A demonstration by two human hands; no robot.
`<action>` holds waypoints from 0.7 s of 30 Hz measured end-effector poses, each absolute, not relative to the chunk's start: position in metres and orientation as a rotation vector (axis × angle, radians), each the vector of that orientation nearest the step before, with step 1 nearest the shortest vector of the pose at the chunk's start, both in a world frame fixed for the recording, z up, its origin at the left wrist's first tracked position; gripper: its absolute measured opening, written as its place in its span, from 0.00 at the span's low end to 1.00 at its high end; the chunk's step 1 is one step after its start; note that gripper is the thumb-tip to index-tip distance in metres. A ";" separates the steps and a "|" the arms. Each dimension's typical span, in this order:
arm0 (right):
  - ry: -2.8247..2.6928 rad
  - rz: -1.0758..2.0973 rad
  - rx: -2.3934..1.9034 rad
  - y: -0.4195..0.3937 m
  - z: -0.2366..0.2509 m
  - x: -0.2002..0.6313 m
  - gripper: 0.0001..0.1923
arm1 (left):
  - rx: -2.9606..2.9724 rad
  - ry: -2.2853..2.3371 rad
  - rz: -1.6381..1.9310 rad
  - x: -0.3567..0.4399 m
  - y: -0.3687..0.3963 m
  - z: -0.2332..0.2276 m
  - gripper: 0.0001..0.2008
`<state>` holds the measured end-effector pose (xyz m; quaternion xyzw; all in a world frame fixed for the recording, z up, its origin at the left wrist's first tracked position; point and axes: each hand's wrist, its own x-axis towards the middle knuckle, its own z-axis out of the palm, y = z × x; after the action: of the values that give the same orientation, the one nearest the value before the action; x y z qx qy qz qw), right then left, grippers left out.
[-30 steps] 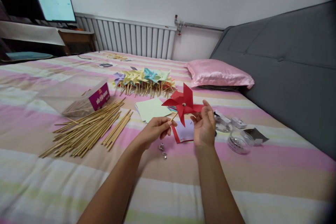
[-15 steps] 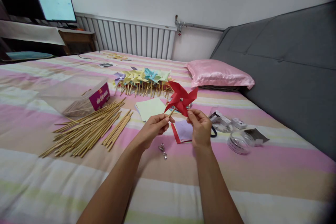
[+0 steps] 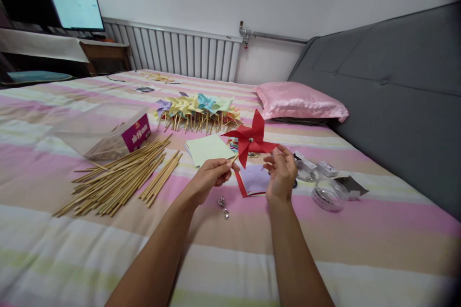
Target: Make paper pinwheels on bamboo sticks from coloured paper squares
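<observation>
A red paper pinwheel (image 3: pixel 251 139) with a shiny bead at its centre is held up over the bed. My left hand (image 3: pixel 215 174) pinches its thin wooden stick just below the blades. At the tip of the right-hand blade, my right hand (image 3: pixel 282 172) touches the paper, its fingers loosely curled and apart. Below the pinwheel lie purple paper squares (image 3: pixel 255 179) with red edges showing, and pale green sheets (image 3: pixel 209 148) spread to their left. Small silver bells (image 3: pixel 223 205) rest on the sheet nearer me.
A pile of wooden sticks (image 3: pixel 118 177) lies left, by a clear plastic box (image 3: pixel 97 127). Finished pinwheels (image 3: pixel 194 105) stand in a row farther back. On the right are clear round containers (image 3: pixel 328 195); behind them, a pink pillow (image 3: pixel 298 99) beside the grey headboard (image 3: pixel 389 67).
The pinwheel's blades have turned and now face me more squarely. My right hand has shifted slightly right and loosened its pinch on the blade; my left hand keeps the stick.
</observation>
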<state>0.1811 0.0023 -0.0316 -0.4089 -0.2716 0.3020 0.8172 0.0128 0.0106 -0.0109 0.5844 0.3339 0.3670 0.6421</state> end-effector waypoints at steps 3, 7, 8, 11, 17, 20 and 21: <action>-0.606 0.775 -0.846 0.000 -0.029 0.180 0.21 | 1.345 0.761 0.819 0.014 0.010 -0.012 0.13; -0.612 0.945 -0.788 -0.003 -0.027 0.173 0.18 | 1.369 0.763 0.759 0.014 0.008 -0.013 0.14; -0.595 0.962 -0.777 -0.003 -0.027 0.172 0.16 | 1.373 0.763 0.738 0.015 0.008 -0.013 0.14; -0.546 0.964 -0.753 -0.002 -0.028 0.170 0.12 | 1.377 0.750 0.690 0.016 0.007 -0.012 0.12; -0.550 0.895 -0.766 0.000 -0.028 0.169 0.12 | 1.403 0.714 0.674 0.017 0.006 -0.012 0.13; -0.563 0.841 -0.792 0.000 -0.028 0.169 0.12 | 1.454 0.746 0.664 0.017 0.007 -0.014 0.15; -0.559 0.821 -0.812 0.000 -0.028 0.170 0.12 | 1.479 0.765 0.663 0.018 0.007 -0.015 0.15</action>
<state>0.1698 0.0001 -0.0279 -0.3786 -0.2606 0.3831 0.8012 0.0176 0.0071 -0.0149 0.6443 0.3333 0.2891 0.6247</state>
